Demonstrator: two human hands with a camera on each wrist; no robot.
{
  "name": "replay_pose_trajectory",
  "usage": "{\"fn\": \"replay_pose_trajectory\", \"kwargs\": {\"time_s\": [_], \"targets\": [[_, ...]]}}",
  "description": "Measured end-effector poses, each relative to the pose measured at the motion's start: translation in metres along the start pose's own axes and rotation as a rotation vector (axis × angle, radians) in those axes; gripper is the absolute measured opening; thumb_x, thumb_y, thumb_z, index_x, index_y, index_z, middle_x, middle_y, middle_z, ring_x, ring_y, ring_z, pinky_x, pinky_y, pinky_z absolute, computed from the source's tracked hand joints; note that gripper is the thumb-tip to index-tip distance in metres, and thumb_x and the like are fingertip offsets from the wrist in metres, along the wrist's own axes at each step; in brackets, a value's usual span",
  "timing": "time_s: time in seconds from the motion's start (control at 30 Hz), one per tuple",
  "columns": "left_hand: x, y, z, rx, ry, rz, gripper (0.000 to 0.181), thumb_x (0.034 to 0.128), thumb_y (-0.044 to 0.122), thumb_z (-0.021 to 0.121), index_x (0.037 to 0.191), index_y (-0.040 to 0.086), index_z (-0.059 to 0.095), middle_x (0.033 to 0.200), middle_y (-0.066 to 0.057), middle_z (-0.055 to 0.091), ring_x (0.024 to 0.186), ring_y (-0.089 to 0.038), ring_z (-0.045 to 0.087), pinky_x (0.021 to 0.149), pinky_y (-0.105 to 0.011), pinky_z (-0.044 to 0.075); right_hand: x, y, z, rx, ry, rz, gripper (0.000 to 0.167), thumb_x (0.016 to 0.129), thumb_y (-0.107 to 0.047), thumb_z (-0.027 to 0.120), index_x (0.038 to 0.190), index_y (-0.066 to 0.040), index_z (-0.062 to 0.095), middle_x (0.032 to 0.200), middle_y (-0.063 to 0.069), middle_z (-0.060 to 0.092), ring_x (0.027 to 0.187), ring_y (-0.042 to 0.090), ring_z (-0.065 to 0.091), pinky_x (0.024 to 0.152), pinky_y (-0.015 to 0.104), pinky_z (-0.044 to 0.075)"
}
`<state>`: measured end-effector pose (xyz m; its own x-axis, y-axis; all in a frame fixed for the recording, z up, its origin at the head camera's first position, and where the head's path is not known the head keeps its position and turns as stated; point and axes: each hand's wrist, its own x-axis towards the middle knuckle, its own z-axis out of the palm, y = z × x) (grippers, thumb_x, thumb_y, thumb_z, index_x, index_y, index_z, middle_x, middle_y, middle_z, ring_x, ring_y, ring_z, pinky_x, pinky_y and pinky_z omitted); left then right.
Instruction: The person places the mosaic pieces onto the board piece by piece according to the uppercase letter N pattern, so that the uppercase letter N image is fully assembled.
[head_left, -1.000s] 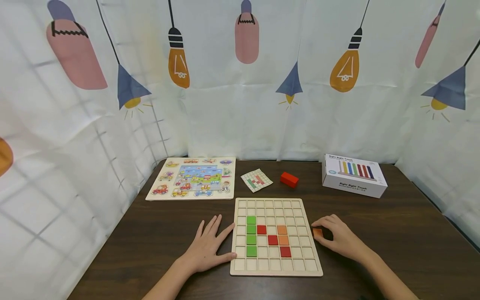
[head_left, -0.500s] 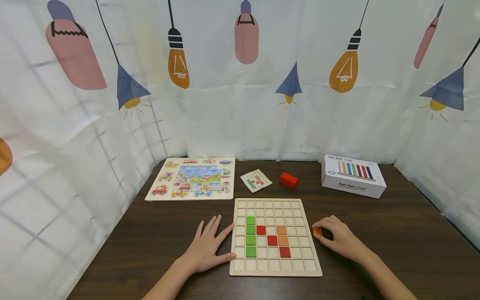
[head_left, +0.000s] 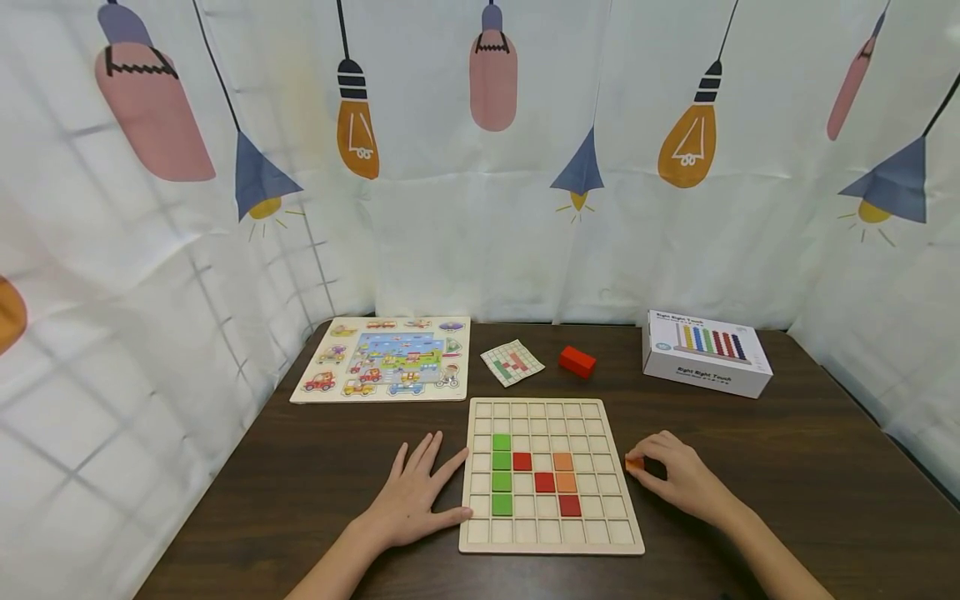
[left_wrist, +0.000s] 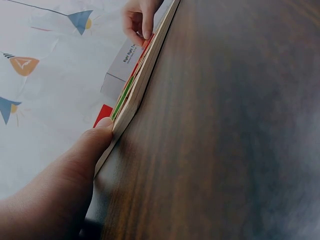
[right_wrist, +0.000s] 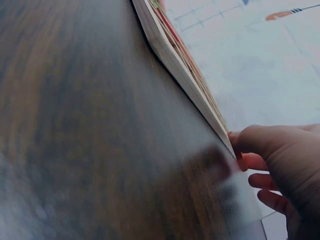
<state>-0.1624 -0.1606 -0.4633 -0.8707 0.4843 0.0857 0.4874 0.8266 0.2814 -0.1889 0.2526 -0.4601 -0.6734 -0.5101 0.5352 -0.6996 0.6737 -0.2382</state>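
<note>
In the head view a wooden grid board [head_left: 551,537] lies on the dark table. A column of green tiles [head_left: 502,482], a diagonal of red tiles [head_left: 544,482] and two orange tiles [head_left: 562,462] sit in its squares. My left hand [head_left: 411,492] rests flat with fingers spread, its thumb and index fingertip touching the board's left edge; the left wrist view shows the thumb [left_wrist: 82,152] against that edge. Just off the right edge, my right hand [head_left: 678,473] pinches an orange tile [head_left: 634,464] between thumb and fingers. In the right wrist view this tile [right_wrist: 241,162] is mostly covered by the fingers.
Behind the board lie a pattern card [head_left: 513,362] with a coloured grid and a red block [head_left: 577,362]. A vehicle picture puzzle [head_left: 386,358] is at the back left, a white box [head_left: 708,352] at the back right. A printed curtain [head_left: 480,242] hangs behind the table.
The orange tile in my right hand has tilted slightly, so less of its face shows. My left hand and the tiles on the board stay as they were.
</note>
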Motion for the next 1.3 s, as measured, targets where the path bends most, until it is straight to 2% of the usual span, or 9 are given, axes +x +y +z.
{"fn": "replay_pose_trajectory", "kwargs": {"time_s": [0.53,0.93,1.3], "targets": [[0.0,0.0,-0.001,0.001,0.001,-0.006,0.081,0.0794,0.075,0.037,0.146,0.031,0.023,0.151,-0.014,0.012,0.138,-0.03,0.007,0.103,-0.059,0.003,0.015,-0.005,0.002,0.048,0.023,-0.015,0.023,0.067,-0.011,0.081,0.086,-0.018,0.069,0.087,-0.014,0.059,0.081,0.003,0.05,0.065,0.026,0.049],[0.0,0.0,0.001,0.001,0.003,0.002,0.081,0.0798,0.074,0.038,0.146,0.031,0.023,0.151,-0.015,0.012,0.138,-0.03,0.006,0.102,-0.06,0.003,0.03,-0.015,0.01,0.095,-0.014,-0.022,0.02,0.071,-0.015,0.079,0.088,-0.018,0.069,0.088,-0.013,0.059,0.083,0.004,0.05,0.066,0.027,0.049],[0.0,0.0,-0.001,0.001,0.007,0.005,0.08,0.0799,0.074,0.038,0.146,0.031,0.023,0.151,-0.015,0.013,0.138,-0.03,0.007,0.102,-0.06,0.004,0.046,-0.015,0.023,0.156,-0.007,-0.097,0.018,0.073,-0.01,0.077,0.087,-0.016,0.069,0.088,-0.012,0.06,0.081,0.006,0.049,0.061,0.022,0.045]]}}
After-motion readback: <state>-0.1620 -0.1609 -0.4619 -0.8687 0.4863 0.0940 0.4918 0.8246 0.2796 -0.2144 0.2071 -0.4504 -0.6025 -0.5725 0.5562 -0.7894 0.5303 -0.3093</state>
